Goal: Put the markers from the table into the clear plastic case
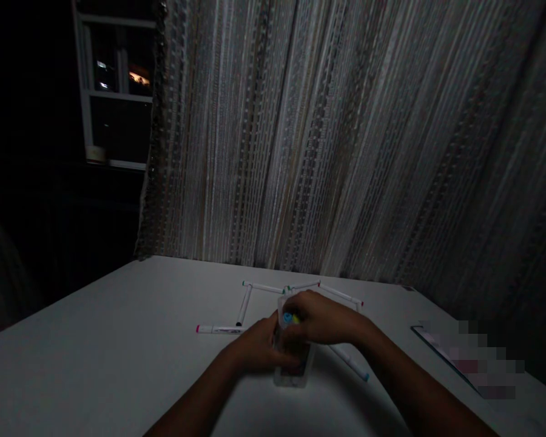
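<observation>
A clear plastic marker case (291, 380) stands on the white table in front of me, with a blue marker end (288, 317) and a yellow marker end (296, 318) showing at its top. My left hand (262, 347) wraps around the case from the left. From the right, my right hand (316, 315) curls over the case top, its fingers closed at the yellow end; the exact grip is partly hidden. Beyond and beside the hands lie white markers, joined end to end in an angular outline. Among them are a pink-tipped marker (219, 330) at left and a blue-tipped marker (350, 363) at right.
The white table (131, 340) reaches back to a striped curtain (273, 133). On the right lies a dark-edged flat item (446, 359), partly blurred out. A window (118, 94) is at the upper left, and the room is dim.
</observation>
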The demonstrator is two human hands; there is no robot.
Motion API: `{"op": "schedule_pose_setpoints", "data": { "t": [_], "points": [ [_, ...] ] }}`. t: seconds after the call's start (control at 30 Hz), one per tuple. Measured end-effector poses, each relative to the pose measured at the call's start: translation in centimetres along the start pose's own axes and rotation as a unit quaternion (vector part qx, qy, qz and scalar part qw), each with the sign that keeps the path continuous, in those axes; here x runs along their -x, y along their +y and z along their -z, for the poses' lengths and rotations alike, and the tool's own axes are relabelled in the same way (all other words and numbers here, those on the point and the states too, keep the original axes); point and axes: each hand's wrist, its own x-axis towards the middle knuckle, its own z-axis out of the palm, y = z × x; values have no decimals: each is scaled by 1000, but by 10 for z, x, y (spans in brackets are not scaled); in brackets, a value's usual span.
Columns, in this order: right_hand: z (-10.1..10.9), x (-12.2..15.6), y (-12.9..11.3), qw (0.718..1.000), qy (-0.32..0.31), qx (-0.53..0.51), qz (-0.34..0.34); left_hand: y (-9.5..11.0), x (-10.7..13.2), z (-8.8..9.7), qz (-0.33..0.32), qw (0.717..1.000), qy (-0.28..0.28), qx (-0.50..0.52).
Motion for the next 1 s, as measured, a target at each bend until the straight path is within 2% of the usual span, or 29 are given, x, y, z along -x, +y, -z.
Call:
{"op": "schedule_pose_setpoints", "data": {
  "t": [0.07, 0.13, 0.2, 0.23, 0.27, 0.33, 0.4, 0.5, 0.6, 0.73, 0.83, 0.9, 1.0],
  "points": [
    [4, 6, 7, 993, 100, -63, 23, 1, 1, 0, 7, 1000, -6, 10],
    [6, 10, 21, 968, 214, -127, 17, -1, 1, 0, 13, 1000, -4, 14],
    [0, 11, 42, 945, 298, -132, -38, -5, 1, 0, 16, 1000, -3, 18],
    [-7, 10, 54, 940, 315, -108, -77, -7, 1, 0, 15, 1000, -4, 22],
    [-15, 8, 65, 939, 316, -69, -120, -8, 0, 0, 14, 1000, -5, 25],
    [-38, 4, 86, 954, 233, 18, -189, -10, 0, 0, 14, 999, -5, 31],
    [-64, 0, 102, 952, 178, 78, -238, -9, 0, 1, 18, 999, -5, 31],
    [-95, -4, 117, 943, 164, 130, -259, -6, 1, 1, 20, 1000, -10, 21],
    [-108, -6, 125, 944, 139, 140, -266, -4, 1, 2, 25, 1000, -12, 12],
    [-107, -4, 127, 950, 125, 123, -260, -3, 1, 1, 33, 999, -22, 36],
    [-98, 0, 125, 945, 157, 114, -264, -4, 0, 0, 32, 999, -19, 29],
    [-88, 3, 122, 941, 210, 96, -248, -5, 0, 0, 34, 999, -18, 22],
    [-62, 11, 114, 921, 346, 27, -180, -6, 0, 0, 37, 999, -21, 31]
  ]
}}
